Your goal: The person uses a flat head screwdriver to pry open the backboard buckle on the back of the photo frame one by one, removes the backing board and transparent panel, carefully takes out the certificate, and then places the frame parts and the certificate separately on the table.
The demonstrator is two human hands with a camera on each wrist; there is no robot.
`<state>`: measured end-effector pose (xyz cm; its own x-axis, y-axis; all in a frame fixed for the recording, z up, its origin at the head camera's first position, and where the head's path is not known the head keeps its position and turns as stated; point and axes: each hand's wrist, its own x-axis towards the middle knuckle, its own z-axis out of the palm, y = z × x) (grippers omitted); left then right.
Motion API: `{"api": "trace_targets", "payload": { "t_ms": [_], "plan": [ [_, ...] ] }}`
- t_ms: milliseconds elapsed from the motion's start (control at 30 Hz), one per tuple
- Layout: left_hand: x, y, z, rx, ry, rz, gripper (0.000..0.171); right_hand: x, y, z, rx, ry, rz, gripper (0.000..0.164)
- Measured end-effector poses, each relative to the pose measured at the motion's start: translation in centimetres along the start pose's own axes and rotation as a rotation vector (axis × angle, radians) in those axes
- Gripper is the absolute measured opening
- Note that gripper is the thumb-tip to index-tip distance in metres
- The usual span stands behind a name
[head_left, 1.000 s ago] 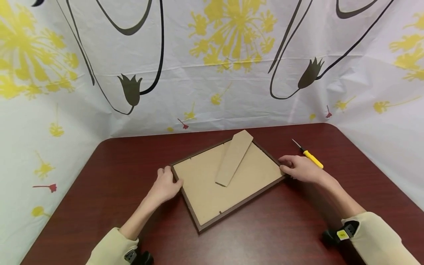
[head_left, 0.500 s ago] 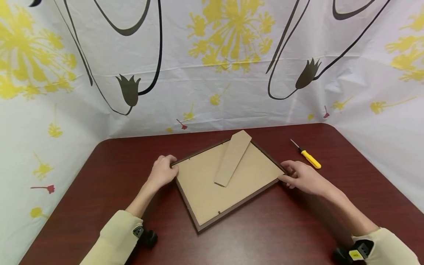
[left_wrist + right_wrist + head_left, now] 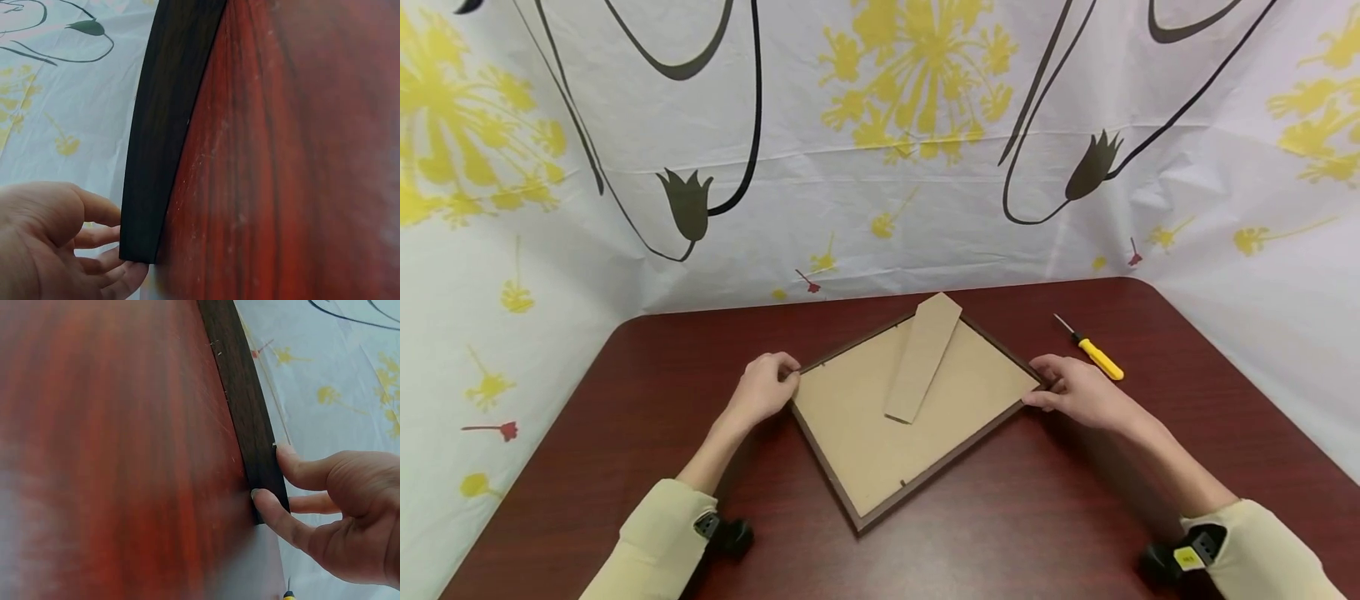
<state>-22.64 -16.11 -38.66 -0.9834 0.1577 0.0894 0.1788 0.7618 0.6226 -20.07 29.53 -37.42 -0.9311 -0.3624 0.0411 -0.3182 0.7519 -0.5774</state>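
A picture frame (image 3: 842,429) with a dark wooden rim lies back up on the table, turned at an angle. Its tan backing board carries a flat easel stand (image 3: 927,354) that slants across it and overhangs the far edge. My left hand (image 3: 763,388) pinches the left corner, thumb uppermost; in the left wrist view that hand (image 3: 47,240) has fingertips at the end of the dark rim (image 3: 159,125). At the right corner my right hand (image 3: 1078,392) pinches the frame. The right wrist view shows thumb and a finger of this hand (image 3: 359,509) against the rim (image 3: 240,387).
A screwdriver (image 3: 1099,358) with a yellow handle lies on the table just beyond my right hand. The dark red table (image 3: 985,542) ends at the back and sides against a white patterned sheet (image 3: 820,200).
My left hand has shifted up to the left corner of the frame. The frame has turned slightly, its near corner swinging to the right. My right hand has changed its hold at the right corner.
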Motion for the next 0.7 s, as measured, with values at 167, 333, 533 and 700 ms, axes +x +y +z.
{"api": "trace_targets", "payload": {
  "t_ms": [167,333,533,700],
  "plan": [
    [-1.2,-0.2,-0.4,-0.004,-0.035,0.047,0.016,1.2,0.6,-0.3,-0.006,-0.003,-0.006,0.057],
    [-2.9,-0.3,-1.0,-0.020,-0.112,0.078,0.015,2.7,1.3,-0.4,0.000,0.007,-0.020,0.053],
    [-4.6,0.1,-1.9,-0.031,-0.237,0.083,0.015,4.3,1.4,-0.3,0.012,0.011,0.000,0.051],
    [-4.3,0.2,-1.9,-0.025,-0.244,0.084,0.016,4.7,0.7,-0.1,0.010,0.038,0.032,0.053]
  ]
}}
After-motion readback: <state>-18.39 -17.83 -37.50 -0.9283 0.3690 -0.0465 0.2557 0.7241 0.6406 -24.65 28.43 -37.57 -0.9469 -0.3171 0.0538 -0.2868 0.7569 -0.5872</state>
